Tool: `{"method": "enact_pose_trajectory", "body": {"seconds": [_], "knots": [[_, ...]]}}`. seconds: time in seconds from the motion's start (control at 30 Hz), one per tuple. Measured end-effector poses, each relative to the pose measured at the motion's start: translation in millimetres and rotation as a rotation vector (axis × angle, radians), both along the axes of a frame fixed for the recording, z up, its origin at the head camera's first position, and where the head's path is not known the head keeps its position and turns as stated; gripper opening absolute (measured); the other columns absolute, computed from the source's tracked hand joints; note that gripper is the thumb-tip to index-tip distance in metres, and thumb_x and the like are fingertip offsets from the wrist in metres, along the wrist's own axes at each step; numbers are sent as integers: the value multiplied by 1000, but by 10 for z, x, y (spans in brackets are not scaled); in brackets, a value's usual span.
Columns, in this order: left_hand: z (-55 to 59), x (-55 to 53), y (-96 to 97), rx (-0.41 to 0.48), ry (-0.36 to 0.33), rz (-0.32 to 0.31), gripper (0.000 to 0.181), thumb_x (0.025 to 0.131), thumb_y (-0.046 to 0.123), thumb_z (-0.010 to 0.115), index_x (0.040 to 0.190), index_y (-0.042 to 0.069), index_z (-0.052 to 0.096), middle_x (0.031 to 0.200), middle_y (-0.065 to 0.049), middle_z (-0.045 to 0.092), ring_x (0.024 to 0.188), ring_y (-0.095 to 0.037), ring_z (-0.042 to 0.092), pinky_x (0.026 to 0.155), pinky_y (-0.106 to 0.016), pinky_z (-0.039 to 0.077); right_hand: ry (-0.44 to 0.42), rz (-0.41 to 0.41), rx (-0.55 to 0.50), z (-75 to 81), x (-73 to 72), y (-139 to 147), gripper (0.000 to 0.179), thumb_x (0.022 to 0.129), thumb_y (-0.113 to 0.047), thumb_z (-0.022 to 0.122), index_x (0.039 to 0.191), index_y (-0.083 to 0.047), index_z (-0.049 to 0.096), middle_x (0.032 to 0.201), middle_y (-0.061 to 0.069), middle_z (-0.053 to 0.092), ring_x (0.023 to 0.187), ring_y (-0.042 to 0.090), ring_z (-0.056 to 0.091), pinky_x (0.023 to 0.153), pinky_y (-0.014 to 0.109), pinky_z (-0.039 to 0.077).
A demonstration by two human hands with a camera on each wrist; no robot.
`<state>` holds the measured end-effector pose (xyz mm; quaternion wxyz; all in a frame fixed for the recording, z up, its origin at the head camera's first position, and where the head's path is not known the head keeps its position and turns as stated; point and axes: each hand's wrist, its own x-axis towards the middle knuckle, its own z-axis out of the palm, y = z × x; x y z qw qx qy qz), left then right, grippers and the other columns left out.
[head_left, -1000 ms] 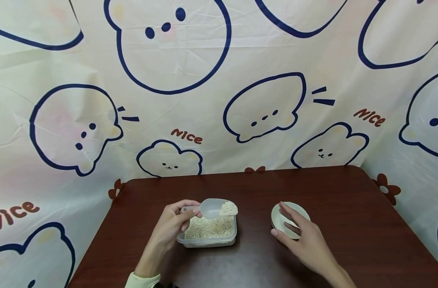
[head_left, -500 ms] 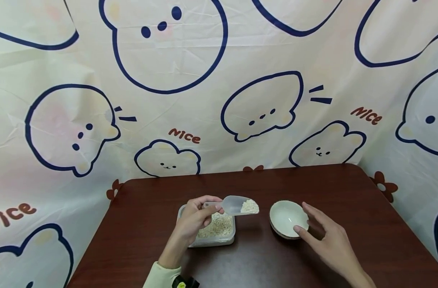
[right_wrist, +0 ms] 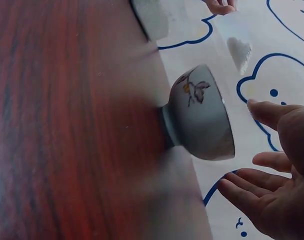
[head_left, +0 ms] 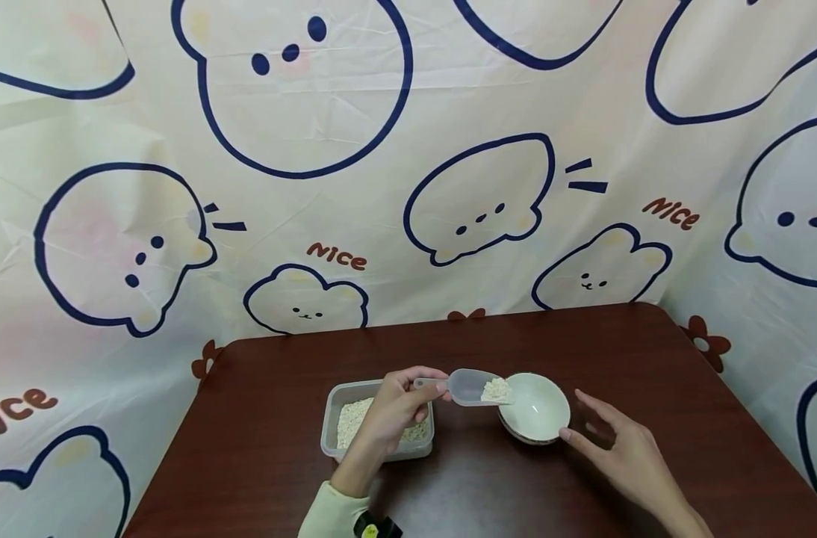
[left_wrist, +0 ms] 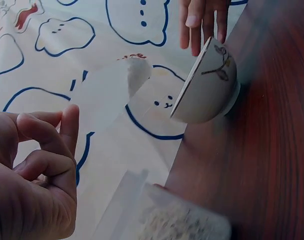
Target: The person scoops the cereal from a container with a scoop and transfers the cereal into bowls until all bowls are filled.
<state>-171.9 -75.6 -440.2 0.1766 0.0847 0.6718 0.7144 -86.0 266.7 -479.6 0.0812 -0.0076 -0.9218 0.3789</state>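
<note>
My left hand pinches the handle of a clear plastic scoop between thumb and fingers. Pale, oat-like flakes fill the scoop's front end, and its tip overlaps the left rim of a white bowl in the head view. A leaf pattern decorates the outside of the bowl, which stands upright on the table. Beside its right side is my right hand, fingers extended and thumb close to the rim. In the left wrist view, the scoop is held higher than the bowl's rim.
A clear rectangular tub of the same pale flakes stands left of the bowl, partly behind my left forearm. The dark brown table backs onto a cloth printed with cartoon bears.
My left hand has carried the loaded scoop from over the tub rightward to the bowl's rim. My right hand has drawn back from above the bowl to its right side.
</note>
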Motion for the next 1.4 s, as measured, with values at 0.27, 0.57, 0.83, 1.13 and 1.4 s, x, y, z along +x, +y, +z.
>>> {"method": "enact_pose_trajectory", "body": {"seconds": [0.27,0.57,0.83,1.13,1.4], "knots": [[-48,-29,207,-31,10,-7,24,101,16,73,120,2,75,90,-7,81,47,-5,43,46,-18,30,-86,50,-79,-115,-57,27,85,89,-43,88,157,-4,53,147,28,64,120,38,75,87,33,65],[-35,-63,461,-110,72,-22,19,100,13,72,115,3,78,97,-20,82,52,-7,44,53,-22,38,-112,54,-98,-161,-72,20,88,88,-46,88,156,-4,53,147,29,63,116,36,77,85,31,65],[17,-89,621,-245,174,-53,15,97,12,74,110,6,79,93,-22,81,50,-10,45,51,-24,36,-81,63,-140,-198,-57,9,85,89,-41,88,156,-2,52,140,28,69,115,34,77,87,31,64],[112,-120,683,-384,288,-80,13,99,14,76,109,7,80,86,-13,81,46,-11,50,48,-24,41,-65,71,-149,-202,-51,-4,84,90,-40,87,156,-1,52,137,28,70,113,34,78,86,32,65],[225,-138,678,-478,332,-112,13,99,18,75,109,13,81,78,2,78,47,-11,54,48,-25,43,-80,60,-143,-213,-51,3,83,90,-41,87,156,-3,52,137,28,70,113,35,78,85,33,65]]}}
